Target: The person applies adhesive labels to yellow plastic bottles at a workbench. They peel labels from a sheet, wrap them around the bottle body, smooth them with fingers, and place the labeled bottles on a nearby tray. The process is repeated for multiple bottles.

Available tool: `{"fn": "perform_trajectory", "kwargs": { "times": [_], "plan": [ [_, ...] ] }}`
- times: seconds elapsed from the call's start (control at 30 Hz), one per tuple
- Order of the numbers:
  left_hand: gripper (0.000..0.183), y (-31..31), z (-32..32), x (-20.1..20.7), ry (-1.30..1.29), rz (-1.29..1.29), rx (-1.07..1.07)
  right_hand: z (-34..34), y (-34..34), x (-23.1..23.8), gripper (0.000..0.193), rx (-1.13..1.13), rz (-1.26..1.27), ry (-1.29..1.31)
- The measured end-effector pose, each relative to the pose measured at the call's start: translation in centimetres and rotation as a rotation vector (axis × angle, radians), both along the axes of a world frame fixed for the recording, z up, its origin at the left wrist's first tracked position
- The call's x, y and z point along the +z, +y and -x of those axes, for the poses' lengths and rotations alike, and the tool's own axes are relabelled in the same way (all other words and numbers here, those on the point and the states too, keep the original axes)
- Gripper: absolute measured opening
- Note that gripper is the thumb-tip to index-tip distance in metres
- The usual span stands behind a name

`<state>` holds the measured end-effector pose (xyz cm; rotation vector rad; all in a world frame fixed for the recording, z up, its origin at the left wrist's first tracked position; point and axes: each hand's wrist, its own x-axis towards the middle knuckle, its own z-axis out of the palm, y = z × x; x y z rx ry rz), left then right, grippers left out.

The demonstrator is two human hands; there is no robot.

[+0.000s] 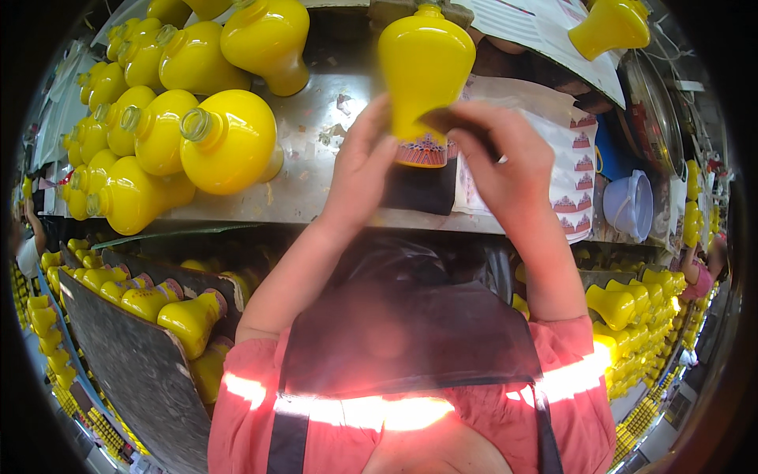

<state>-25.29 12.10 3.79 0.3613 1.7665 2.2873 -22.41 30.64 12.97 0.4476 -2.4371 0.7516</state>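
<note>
A glossy yellow vase-shaped bottle (427, 59) is in front of me, its neck away from me and its narrow foot near me. Round the foot runs a patterned red and blue decal (423, 150). My left hand (365, 154) is closed on the bottle's narrow lower part from the left. My right hand (505, 146) is at the foot from the right, thumb and fingers bent in a pinch against it. A dark, blurred shape shows at those fingertips; whether it is a tool or shadow is unclear. Beneath the foot is a dark pad (418, 201).
Several yellow bottles (237, 142) lie on the metal table (308, 189) at the left. White sheets with printed decals (580, 186) lie at the right, beside a pale blue bucket (629, 207). Below the table, boards (134, 347) and racks hold more bottles on both sides.
</note>
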Motion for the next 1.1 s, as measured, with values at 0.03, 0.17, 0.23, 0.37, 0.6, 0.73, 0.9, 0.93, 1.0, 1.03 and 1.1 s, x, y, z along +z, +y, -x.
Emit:
{"fn": "perform_trajectory", "kwargs": {
  "times": [0.03,0.17,0.23,0.37,0.6,0.73,0.9,0.93,1.0,1.03,1.1],
  "plan": [
    [0.057,0.0,0.0,0.0,0.006,-0.024,-0.006,0.1,-0.2,0.4,0.033,0.077,-0.072,-0.039],
    [0.056,-0.1,-0.2,0.2,-0.026,-0.057,-0.007,0.2,-1.8,1.5,0.035,0.044,-0.302,0.039],
    [0.054,-0.3,-0.3,0.1,-0.022,-0.040,0.000,0.3,-2.4,1.8,0.035,0.055,-0.366,0.052],
    [0.052,-1.0,-0.1,-0.5,0.099,0.133,0.007,0.3,-2.2,1.7,0.041,-0.005,-0.423,0.042],
    [0.051,-2.6,-1.1,-0.8,0.570,0.755,0.199,-0.9,-0.3,1.2,0.028,-0.094,0.347,-0.362],
    [0.053,-2.4,-3.2,-0.1,0.668,0.950,0.253,-3.2,-1.5,0.3,0.044,-0.194,0.275,-0.605],
    [0.059,-1.5,-3.9,-0.3,0.639,0.953,0.246,-4.9,-3.7,-2.7,0.078,-0.227,-0.078,-0.696],
    [0.059,-1.4,-3.8,-0.4,0.632,0.937,0.255,-4.9,-3.8,-3.1,0.081,-0.229,-0.106,-0.683],
    [0.058,-1.4,-3.7,-0.6,0.640,0.934,0.263,-4.8,-4.0,-3.5,0.084,-0.239,-0.134,-0.680],
    [0.058,-1.4,-3.7,-0.7,0.644,0.931,0.265,-4.6,-4.0,-3.5,0.085,-0.247,-0.131,-0.689],
    [0.057,-1.4,-3.7,-0.7,0.654,0.936,0.268,-4.4,-3.9,-3.0,0.086,-0.257,-0.115,-0.714]
  ]
}}
